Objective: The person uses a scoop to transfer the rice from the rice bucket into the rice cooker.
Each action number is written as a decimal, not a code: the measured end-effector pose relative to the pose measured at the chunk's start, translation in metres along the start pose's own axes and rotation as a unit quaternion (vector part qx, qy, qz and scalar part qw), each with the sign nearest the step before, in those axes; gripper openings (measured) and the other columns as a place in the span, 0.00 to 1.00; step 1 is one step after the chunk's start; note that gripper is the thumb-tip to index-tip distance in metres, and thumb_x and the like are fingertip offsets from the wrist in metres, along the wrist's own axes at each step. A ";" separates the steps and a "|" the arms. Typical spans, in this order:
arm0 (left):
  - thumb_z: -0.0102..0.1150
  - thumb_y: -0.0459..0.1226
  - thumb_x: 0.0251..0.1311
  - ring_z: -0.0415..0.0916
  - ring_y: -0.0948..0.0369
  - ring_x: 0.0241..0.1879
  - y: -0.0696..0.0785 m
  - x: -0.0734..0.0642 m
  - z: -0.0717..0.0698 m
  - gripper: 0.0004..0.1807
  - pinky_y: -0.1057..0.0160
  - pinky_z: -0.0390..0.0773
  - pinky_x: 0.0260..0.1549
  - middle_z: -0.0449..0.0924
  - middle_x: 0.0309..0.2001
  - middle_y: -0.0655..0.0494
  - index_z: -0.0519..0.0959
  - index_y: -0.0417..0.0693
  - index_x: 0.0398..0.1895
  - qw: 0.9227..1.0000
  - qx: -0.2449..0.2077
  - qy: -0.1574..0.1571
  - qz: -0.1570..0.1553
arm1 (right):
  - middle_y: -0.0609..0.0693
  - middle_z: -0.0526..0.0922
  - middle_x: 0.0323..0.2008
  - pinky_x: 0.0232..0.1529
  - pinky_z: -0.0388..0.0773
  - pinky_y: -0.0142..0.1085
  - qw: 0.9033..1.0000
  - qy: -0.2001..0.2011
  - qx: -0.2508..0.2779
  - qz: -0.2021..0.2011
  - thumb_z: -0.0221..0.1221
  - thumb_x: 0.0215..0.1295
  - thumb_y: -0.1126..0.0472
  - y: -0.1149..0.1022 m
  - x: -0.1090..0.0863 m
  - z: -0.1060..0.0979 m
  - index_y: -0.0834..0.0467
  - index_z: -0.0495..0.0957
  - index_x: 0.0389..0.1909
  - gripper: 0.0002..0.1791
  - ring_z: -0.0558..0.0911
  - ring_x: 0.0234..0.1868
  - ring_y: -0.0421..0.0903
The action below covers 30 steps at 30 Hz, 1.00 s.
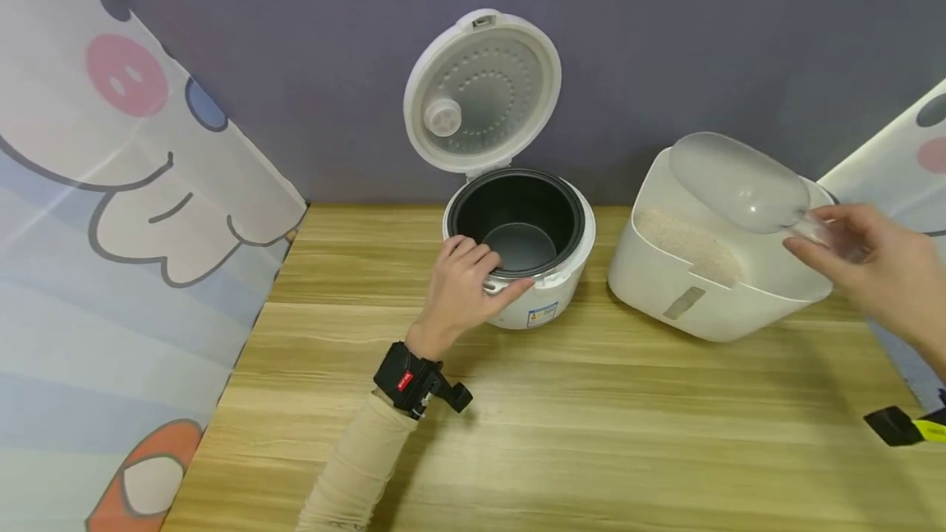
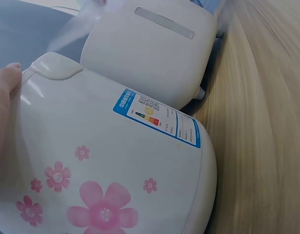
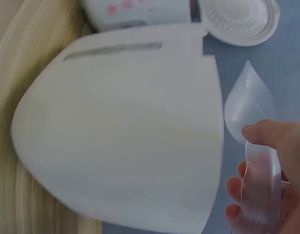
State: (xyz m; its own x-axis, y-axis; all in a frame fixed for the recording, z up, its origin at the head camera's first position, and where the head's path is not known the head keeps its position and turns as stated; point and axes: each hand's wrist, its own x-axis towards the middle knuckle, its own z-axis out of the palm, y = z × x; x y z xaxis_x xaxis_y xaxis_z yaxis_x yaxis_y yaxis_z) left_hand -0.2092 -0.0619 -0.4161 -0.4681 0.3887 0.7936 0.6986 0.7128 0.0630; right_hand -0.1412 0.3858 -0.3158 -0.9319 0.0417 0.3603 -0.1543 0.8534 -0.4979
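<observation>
A white rice cooker (image 1: 576,286) stands on the table with its lid (image 1: 484,93) raised and a dark inner pot (image 1: 521,240) inside it. My left hand (image 1: 461,282) grips the cooker's front left rim, fingers over the edge and thumb along the front. To the right, a white rice bin (image 1: 709,314) stands uncovered, with pale rice (image 1: 683,240) visible inside. My right hand (image 1: 879,261) holds a clear plastic scoop (image 1: 739,183) by its handle. The scoop's bowl hangs over the bin's opening, pointing left toward the cooker; the right wrist view shows fingers wrapped round the handle (image 3: 259,195).
The wooden table (image 1: 591,433) extends in front of both containers. A grey wall (image 1: 332,64) rises close behind them. Printed cartoon panels (image 1: 148,228) border the table on the left and right.
</observation>
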 end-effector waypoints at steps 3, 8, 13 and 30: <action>0.43 0.69 0.70 0.75 0.54 0.28 0.000 -0.001 0.001 0.40 0.54 0.75 0.48 0.82 0.23 0.55 0.79 0.46 0.18 1.000 0.005 -0.007 -0.002 | 0.35 0.80 0.23 0.22 0.61 0.20 0.999 -0.010 -0.038 -0.015 0.70 0.63 0.58 0.010 0.004 0.000 0.70 0.76 0.53 0.25 0.61 0.27 0.10; 0.42 0.67 0.71 0.74 0.55 0.27 0.000 -0.002 0.005 0.39 0.55 0.76 0.46 0.81 0.22 0.56 0.78 0.46 0.17 1.000 0.002 0.015 -0.005 | 0.65 0.84 0.26 0.19 0.61 0.24 0.991 -0.015 -0.110 -0.073 0.69 0.65 0.53 0.022 0.018 -0.001 0.71 0.78 0.48 0.25 0.71 0.22 0.22; 0.44 0.66 0.71 0.73 0.55 0.26 0.000 -0.003 0.008 0.38 0.54 0.76 0.46 0.80 0.22 0.55 0.78 0.45 0.17 0.999 -0.009 0.037 -0.010 | 0.74 0.82 0.32 0.18 0.69 0.38 0.979 -0.035 -0.172 -0.101 0.63 0.71 0.48 0.027 0.029 -0.002 0.73 0.76 0.47 0.28 0.81 0.25 0.68; 0.52 0.64 0.67 0.71 0.55 0.26 0.001 -0.005 0.010 0.35 0.54 0.75 0.44 0.74 0.20 0.56 0.77 0.45 0.17 0.998 -0.030 0.045 -0.019 | 0.62 0.78 0.28 0.25 0.73 0.55 0.888 -0.003 -0.317 -0.333 0.73 0.35 0.72 0.039 0.047 0.010 0.68 0.80 0.35 0.20 0.81 0.28 0.63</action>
State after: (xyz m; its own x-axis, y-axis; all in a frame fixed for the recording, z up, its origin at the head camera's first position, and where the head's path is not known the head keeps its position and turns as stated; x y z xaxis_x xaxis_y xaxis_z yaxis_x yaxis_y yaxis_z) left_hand -0.2111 -0.0574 -0.4259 -0.4460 0.3072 0.8407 0.7142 0.6883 0.1274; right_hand -0.1938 0.4157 -0.3259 -0.7052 -0.5830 0.4034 -0.4581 0.8090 0.3684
